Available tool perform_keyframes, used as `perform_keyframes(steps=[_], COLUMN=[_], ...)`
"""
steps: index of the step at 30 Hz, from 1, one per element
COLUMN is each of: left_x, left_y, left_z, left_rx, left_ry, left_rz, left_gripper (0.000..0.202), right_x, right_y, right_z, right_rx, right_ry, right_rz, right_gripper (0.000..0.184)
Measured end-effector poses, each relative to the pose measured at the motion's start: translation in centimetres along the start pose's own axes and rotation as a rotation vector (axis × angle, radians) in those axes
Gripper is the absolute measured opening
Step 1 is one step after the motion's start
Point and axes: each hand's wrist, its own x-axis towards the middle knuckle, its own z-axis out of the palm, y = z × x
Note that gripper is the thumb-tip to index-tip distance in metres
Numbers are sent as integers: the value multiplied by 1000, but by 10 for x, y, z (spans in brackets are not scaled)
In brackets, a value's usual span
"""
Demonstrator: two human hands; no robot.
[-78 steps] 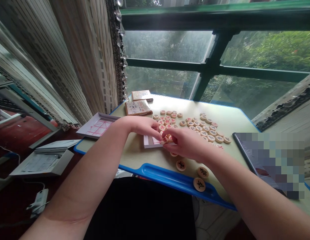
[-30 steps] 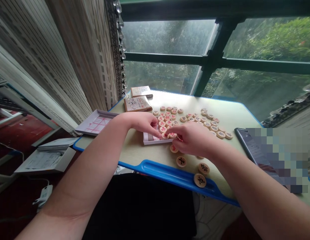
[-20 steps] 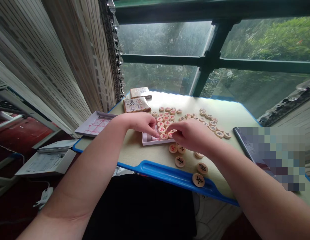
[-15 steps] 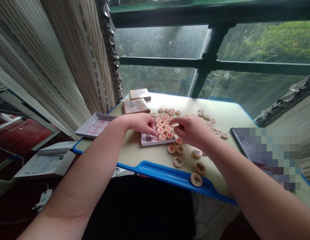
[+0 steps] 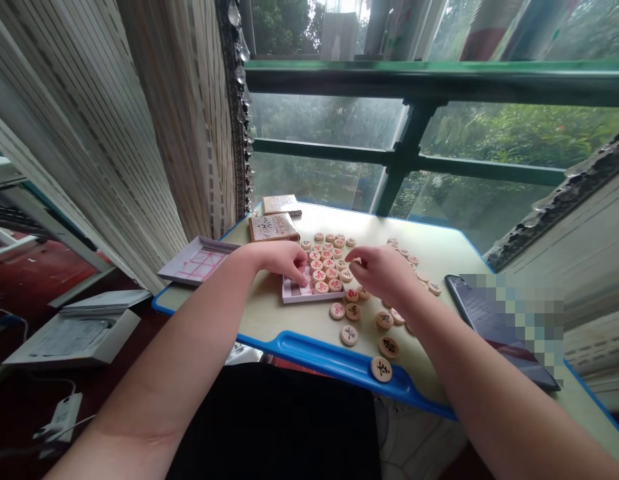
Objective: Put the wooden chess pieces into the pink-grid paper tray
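Your left hand (image 5: pixel 288 261) bends over the left end of a shallow white box (image 5: pixel 314 299), fingers curled and thumb pointing down inside it; I cannot tell whether anything is pinched there. Just beside that thumb, red-lettered xiangqi pieces (image 5: pixel 318 275) lie flat in rows, filling the box's right part. Your right hand (image 5: pixel 382 267) is over the table (image 5: pixel 269 313), fingers mostly curled, with its index fingertip near the dark-lettered pieces (image 5: pixel 346 274) at the box's right side; contact and any grip there are unclear. Nearer to you, loose pieces are scattered in front of the box, and one black-lettered piece (image 5: pixel 382 369) rests at the right end of the blue trough (image 5: pixel 319 350) along your edge of the table. More pieces lie beyond your right wrist, partly hidden by it. On your left, a white tray with a red grid (image 5: pixel 196 260) sits partly behind your forearm; a tablet-like device (image 5: pixel 494 333), partly pixelated, lies to your right.
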Motion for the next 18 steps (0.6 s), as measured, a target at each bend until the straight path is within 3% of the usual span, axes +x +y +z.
perform_keyframes(steps=[9, 12, 15, 18], left_x=[2, 4, 6, 8], left_y=[-3, -4, -4, -3], left_z=[1, 2, 3, 4], left_rx=[-86, -52, -1, -19], left_ry=[27, 90, 141, 127], left_rz=[0, 23, 50, 57], left_gripper=[21, 21, 22, 21], right_x=[19, 24, 27, 27], right_y=[31, 40, 44, 47], right_z=[15, 24, 30, 33], right_rx=[-74, -150, -159, -137], right_ry=[41, -35, -173, -184], right_rz=[170, 263, 228, 197], right_gripper=[44, 48, 50, 50])
